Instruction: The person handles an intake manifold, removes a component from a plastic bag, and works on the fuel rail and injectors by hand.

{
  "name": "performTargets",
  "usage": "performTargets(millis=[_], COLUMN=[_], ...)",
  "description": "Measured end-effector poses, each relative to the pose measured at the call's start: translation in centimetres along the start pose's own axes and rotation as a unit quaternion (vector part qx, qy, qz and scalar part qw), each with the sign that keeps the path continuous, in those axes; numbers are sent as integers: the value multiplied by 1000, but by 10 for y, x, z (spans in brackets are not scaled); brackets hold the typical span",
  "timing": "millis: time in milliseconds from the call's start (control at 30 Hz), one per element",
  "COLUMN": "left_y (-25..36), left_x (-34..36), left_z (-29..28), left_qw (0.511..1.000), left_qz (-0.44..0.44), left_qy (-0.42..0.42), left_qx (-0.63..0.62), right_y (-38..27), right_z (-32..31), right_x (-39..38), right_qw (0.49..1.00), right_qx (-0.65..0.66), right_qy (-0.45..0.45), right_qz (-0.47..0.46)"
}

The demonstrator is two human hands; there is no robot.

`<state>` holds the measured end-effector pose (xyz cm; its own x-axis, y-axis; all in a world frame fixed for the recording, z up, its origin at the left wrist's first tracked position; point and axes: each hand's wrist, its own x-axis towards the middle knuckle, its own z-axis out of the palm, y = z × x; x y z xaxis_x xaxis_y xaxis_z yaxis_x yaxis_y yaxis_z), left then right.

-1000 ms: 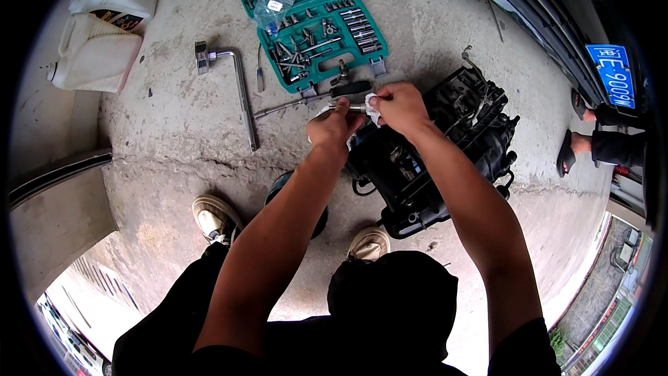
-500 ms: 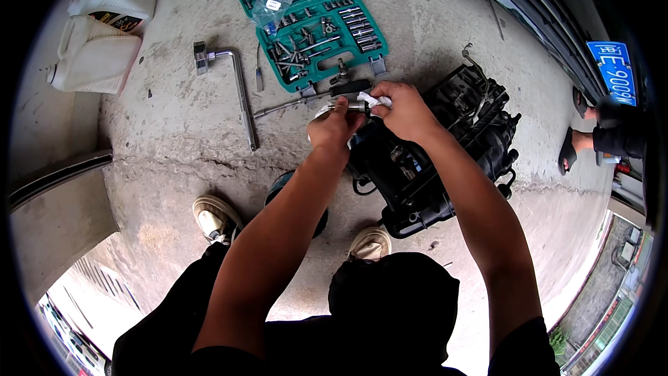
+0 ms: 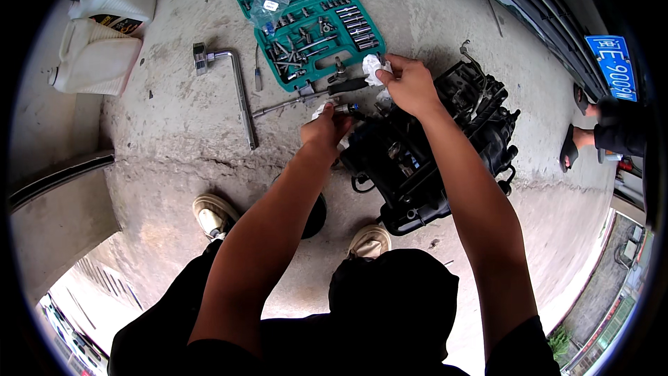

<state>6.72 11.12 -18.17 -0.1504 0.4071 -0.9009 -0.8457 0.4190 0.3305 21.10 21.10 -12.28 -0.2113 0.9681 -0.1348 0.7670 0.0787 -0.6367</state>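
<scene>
My left hand (image 3: 324, 129) is closed round a small silver cylindrical part with a blue end (image 3: 347, 108), with white tissue bunched against it. A little up and to the right, my right hand (image 3: 412, 85) pinches a crumpled white tissue (image 3: 376, 69), apart from the part. Below my right hand lies a large black engine assembly (image 3: 424, 177) with pipes and brackets. Just beyond my hands, a screwdriver with a black handle (image 3: 347, 86) rests on the floor near the tool case.
An open green socket case (image 3: 322, 64) with sockets and bits lies ahead. Left of it are an L-shaped wrench (image 3: 241, 90) and a thin screwdriver (image 3: 258, 76). White jugs (image 3: 97, 56) stand at far left. Another person's sandalled foot (image 3: 570, 147) and a car bumper are at right.
My right hand has moved up and away from my left, taking the tissue off the cylindrical part. Its blue end now shows. My left hand has shifted slightly left and down.
</scene>
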Motion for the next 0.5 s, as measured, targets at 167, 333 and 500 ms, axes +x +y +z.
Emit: performTargets(millis=[167, 333, 500], left_y=[12, 54, 125], left_x=[12, 4, -53], left_z=[-17, -34, -21], left_qw=[995, 928, 779], left_qz=[-60, -160, -139], left_qy=[-64, -144, -142], left_qx=[56, 304, 595], right_y=[-15, -49, -72], right_z=[-18, -37, -69], right_x=[-36, -121, -162], right_qw=[991, 959, 898], right_qx=[0, 280, 395], right_qy=[114, -14, -194], right_qz=[-67, -51, -2])
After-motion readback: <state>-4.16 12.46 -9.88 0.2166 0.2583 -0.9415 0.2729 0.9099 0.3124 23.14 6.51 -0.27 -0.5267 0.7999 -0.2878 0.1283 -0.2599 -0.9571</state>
